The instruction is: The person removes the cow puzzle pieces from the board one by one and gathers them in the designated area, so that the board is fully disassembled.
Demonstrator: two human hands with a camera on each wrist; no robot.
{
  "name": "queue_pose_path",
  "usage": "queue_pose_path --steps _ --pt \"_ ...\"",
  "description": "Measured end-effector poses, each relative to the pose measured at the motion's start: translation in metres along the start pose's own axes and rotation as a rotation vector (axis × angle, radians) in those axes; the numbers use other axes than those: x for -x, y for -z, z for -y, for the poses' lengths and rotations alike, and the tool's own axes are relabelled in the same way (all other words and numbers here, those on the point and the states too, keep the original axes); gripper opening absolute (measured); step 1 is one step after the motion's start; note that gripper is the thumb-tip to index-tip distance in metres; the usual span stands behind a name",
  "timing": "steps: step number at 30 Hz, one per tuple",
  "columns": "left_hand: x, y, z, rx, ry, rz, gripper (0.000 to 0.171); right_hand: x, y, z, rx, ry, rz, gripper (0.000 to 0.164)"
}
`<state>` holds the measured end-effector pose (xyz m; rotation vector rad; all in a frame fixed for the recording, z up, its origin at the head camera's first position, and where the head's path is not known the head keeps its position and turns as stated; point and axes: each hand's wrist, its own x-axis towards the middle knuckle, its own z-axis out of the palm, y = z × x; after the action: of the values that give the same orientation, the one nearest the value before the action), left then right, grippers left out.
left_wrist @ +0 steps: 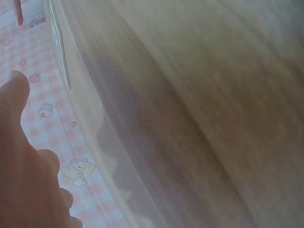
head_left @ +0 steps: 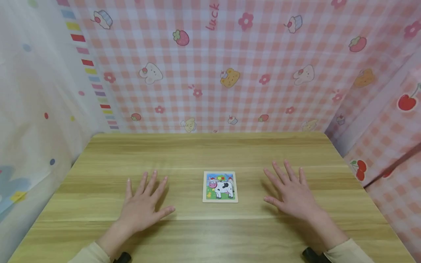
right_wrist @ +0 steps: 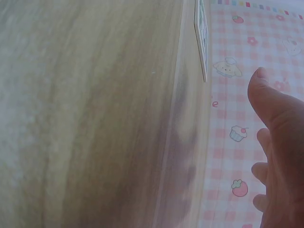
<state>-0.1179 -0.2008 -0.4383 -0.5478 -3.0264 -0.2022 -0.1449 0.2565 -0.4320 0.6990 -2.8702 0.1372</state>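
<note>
your head view shows the cow picture [head_left: 220, 187] whole, wrist views nearly edge-on; it lies on the table [head_left: 220, 237] between your spread, empty left hand [head_left: 141, 208] and right hand [head_left: 294, 197], checked cloth [head_left: 210, 95] behind.

Head view: lose left sleeve [head_left: 90, 254], right sleeve [head_left: 349, 252] and black wrist gear [head_left: 315, 256] past bottom edge; can't resolve fine details on cow board [head_left: 220, 187], too small. Left wrist view: get left hand [left_wrist: 21, 154] clipped at left; can't read cow board at upper left, edge-on, cut at top. Right wrist view: get right hand [right_wrist: 286, 145] clipped at right, tabletop [right_wrist: 95, 118] blurred.
</note>
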Motion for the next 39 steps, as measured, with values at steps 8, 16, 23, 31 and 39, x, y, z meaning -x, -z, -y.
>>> queue_pose_path --steps 8,16,23,31,39 --pt "0.001 -0.005 0.001 -0.015 -0.024 -0.029 0.088 0.002 -0.002 0.000 -0.011 0.010 -0.032 0.084" --pt "0.000 -0.011 -0.001 0.007 -0.042 -0.051 0.088 0.003 -0.006 0.003 -0.006 0.008 -0.031 0.086" --pt "-0.003 -0.008 -0.007 0.027 -0.043 -0.056 0.085 0.002 -0.010 0.005 -0.032 0.014 -0.079 0.084" --pt "-0.015 -0.005 -0.030 0.064 -0.119 -0.109 0.080 -0.010 -0.012 0.018 -0.136 0.062 -0.117 0.083" --pt "-0.032 -0.009 -0.052 0.117 -0.173 -0.142 0.075 -0.033 -0.013 0.038 -0.294 0.149 -0.189 0.078"
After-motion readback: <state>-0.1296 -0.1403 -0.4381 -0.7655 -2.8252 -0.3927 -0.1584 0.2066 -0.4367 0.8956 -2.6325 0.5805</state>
